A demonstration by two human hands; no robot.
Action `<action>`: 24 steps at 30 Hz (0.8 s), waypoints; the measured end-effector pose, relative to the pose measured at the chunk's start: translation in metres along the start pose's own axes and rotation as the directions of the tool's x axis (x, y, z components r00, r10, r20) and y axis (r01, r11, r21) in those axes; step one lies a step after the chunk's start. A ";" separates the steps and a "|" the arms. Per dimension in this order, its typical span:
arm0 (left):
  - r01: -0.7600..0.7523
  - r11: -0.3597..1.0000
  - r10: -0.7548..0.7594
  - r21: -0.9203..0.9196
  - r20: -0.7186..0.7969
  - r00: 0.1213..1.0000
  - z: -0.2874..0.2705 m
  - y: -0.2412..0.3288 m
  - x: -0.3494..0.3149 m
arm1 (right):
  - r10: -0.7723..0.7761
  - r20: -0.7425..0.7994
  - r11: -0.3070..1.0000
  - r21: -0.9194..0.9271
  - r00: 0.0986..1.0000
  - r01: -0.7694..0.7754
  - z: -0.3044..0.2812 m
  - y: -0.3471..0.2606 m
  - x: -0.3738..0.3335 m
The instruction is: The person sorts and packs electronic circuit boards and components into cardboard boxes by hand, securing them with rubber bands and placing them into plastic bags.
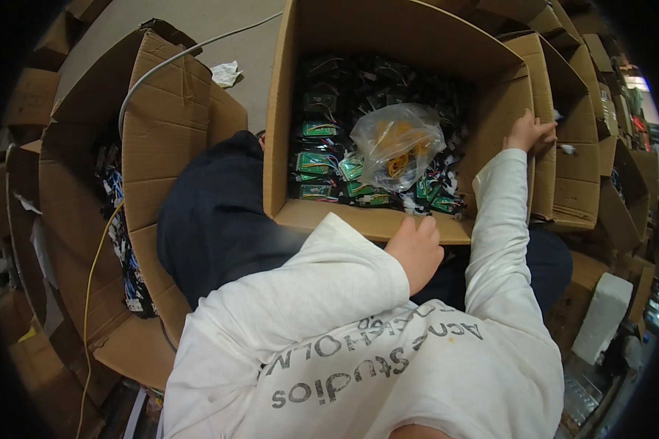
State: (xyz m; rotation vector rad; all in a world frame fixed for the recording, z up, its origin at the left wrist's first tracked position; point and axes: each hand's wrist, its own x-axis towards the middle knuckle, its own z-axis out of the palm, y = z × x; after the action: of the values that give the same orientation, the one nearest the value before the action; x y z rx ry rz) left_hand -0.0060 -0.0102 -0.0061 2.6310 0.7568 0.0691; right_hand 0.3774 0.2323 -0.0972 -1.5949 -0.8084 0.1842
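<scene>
An open cardboard box [359, 219] stands in front of me, between my legs. Inside lie several green circuit boards [316, 162] with thin coloured wires and black parts. On top of them rests a clear plastic bag [399, 146] holding yellow-orange cable-like pieces. My left hand [417, 252] is bent over the box's near rim, its fingertips on the near wall. My right hand [527, 133] grips the right wall's upper edge, with fingers reaching over to the outer side. Neither hand touches the bag or boards.
At my left, another open carton [165, 139] holds black parts with wires. A grey cable [161, 64] arches over its flap, and a yellow cord [89, 322] hangs inside. More cartons [575, 146] crowd the right, with a white foam block [602, 314] below. Crumpled paper [227, 74] lies on the floor.
</scene>
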 end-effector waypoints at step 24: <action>0.032 0.999 -0.032 0.002 0.086 0.996 0.001 0.001 -0.003 | 0.745 0.657 0.554 -0.508 -0.120 0.659 0.080 0.051 -0.203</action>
State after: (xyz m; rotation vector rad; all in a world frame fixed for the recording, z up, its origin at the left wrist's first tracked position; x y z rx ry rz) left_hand -0.0081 -0.0127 -0.0061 2.6027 0.7699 -0.0528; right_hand 0.2031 0.1784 -0.2275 -2.2587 -2.5031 1.6499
